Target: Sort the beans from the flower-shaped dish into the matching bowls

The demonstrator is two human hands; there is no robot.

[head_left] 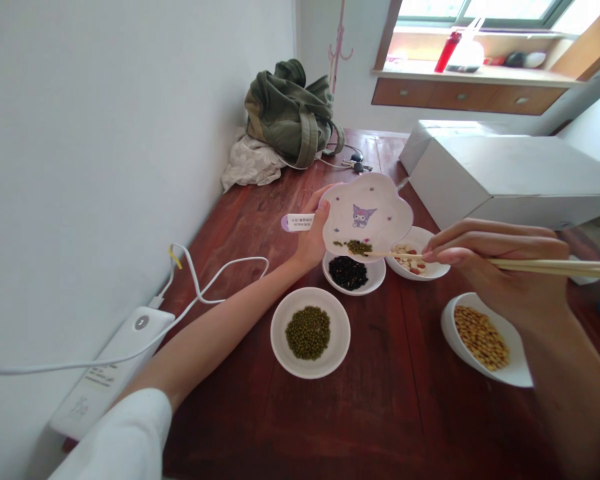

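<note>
My left hand [313, 230] grips the edge of a white flower-shaped plate [375, 207] with a purple rim and a cartoon figure. The plate is tilted towards me, and a small heap of green mung beans [359, 247] lies at its lower edge. In my right hand [500, 267] is a pair of chopsticks [555, 265], whose tips reach the beans on the plate. Below the plate stands a bowl of black beans [348, 272], partly covered by it. Nearer me is a white bowl [281, 333] holding more mung beans.
To the right are a bowl of pale and brown pieces [410, 259] and a bowl of yellow soybeans [480, 337], partly behind my right arm. A white power strip [115, 373] with a looping cable lies by the wall. Farther back are a green bag [290, 110] and white box [520, 173].
</note>
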